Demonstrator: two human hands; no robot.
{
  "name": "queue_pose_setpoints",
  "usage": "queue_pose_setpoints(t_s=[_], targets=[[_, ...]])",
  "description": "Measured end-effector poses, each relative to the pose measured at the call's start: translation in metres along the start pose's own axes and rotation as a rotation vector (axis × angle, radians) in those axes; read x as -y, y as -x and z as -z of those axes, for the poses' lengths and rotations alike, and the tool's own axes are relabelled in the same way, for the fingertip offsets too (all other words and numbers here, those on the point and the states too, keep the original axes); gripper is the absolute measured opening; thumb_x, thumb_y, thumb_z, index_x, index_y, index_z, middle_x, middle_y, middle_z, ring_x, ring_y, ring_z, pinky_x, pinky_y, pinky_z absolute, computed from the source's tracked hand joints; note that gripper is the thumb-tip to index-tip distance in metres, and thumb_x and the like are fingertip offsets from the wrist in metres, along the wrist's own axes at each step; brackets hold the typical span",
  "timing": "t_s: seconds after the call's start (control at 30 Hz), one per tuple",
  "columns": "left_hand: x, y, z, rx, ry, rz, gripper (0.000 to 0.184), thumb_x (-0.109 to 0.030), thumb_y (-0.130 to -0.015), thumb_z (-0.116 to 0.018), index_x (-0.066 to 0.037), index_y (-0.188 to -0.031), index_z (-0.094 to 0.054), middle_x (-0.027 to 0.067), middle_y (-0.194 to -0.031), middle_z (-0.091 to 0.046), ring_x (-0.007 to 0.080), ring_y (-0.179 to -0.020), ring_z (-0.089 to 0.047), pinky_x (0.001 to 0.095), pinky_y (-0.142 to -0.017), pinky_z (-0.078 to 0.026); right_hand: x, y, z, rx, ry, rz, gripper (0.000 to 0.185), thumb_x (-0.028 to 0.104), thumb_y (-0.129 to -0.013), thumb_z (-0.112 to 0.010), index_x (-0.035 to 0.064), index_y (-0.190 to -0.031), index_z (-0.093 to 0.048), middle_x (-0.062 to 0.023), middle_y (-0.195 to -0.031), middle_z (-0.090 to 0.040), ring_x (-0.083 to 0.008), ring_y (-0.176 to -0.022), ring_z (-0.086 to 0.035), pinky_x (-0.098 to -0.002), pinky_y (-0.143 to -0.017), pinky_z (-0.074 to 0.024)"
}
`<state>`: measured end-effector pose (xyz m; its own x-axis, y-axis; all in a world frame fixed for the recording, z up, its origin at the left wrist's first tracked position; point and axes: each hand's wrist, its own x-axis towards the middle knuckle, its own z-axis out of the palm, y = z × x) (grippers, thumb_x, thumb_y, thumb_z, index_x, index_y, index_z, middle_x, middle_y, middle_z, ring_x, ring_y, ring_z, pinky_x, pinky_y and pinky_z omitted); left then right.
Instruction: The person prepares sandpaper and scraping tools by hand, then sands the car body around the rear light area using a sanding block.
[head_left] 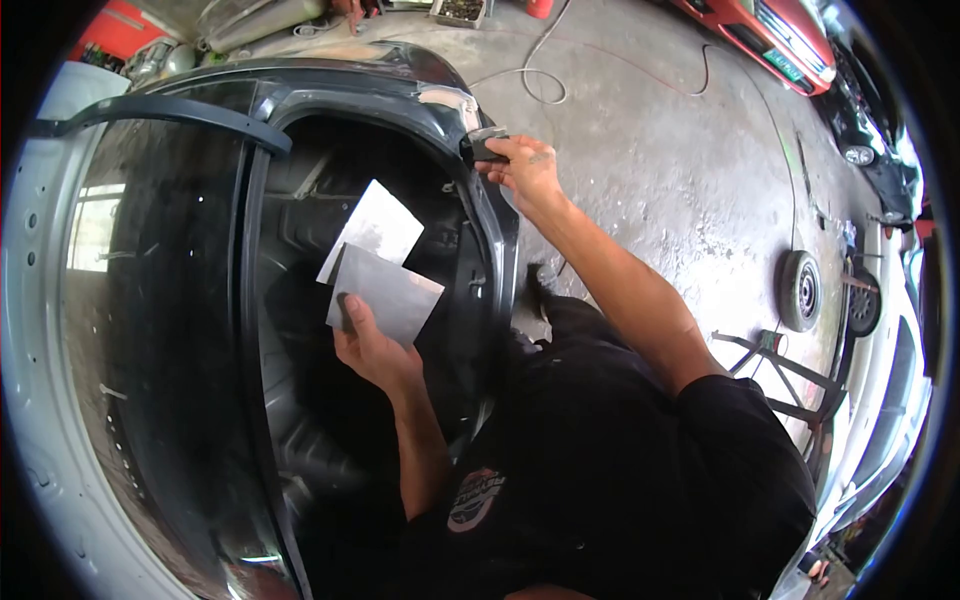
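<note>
While a grey flat sheet (390,290) is being pinched by the left hand (376,345), thumb on top, over the hollow of a dark car body (340,97), a dark flat piece (488,150) is being held in the closed fingers of the right hand (528,168) beside the body's edge. A drop is being risked by any slackening of the thumb; scratching is being risked by any tilt of the piece, though contact is not being clearly shown.

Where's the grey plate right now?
In the head view, left of centre: the left hand holds the grey plate, which overlaps the bottom of a brighter sheet.
</note>
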<state>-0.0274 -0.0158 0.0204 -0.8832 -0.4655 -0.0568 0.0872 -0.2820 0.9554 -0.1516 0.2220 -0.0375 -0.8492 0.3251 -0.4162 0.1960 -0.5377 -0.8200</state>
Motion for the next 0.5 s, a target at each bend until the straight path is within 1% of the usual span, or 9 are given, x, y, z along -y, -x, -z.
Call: queue_pose_setpoints(t_s=[0.17,0.5], targets=[[-0.003,0.001,0.002,-0.015,0.015,0.01,0.048,-0.03,-0.104,-0.062,0.012,-0.128,-0.058,0.0189,-0.114,-0.068,0.0246,-0.097,-0.07,0.0347,-0.08,-0.059,0.004,-0.005,-0.005,0.035,-0.059,0.001,0.017,0.009,-0.094,-0.065,-0.0063,-0.102,-0.064,-0.0188,-0.098,-0.072,-0.0274,-0.084,-0.073,-0.0339,-0.07,-0.0543],[-0.002,-0.002,0.011,-0.015,0.013,0.001,0.046,-0.03,-0.104,-0.061,0.011,-0.125,-0.059,0.0171,-0.11,-0.069,0.0228,-0.091,-0.071,0.0328,-0.077,-0.059,0.01,-0.006,-0.015,0.07,-0.081,0.051,0.018,0.007,-0.096,-0.062,-0.0091,-0.103,-0.065,-0.0196,-0.097,-0.072,-0.0262,-0.084,-0.072,-0.0332,-0.07,-0.055]])
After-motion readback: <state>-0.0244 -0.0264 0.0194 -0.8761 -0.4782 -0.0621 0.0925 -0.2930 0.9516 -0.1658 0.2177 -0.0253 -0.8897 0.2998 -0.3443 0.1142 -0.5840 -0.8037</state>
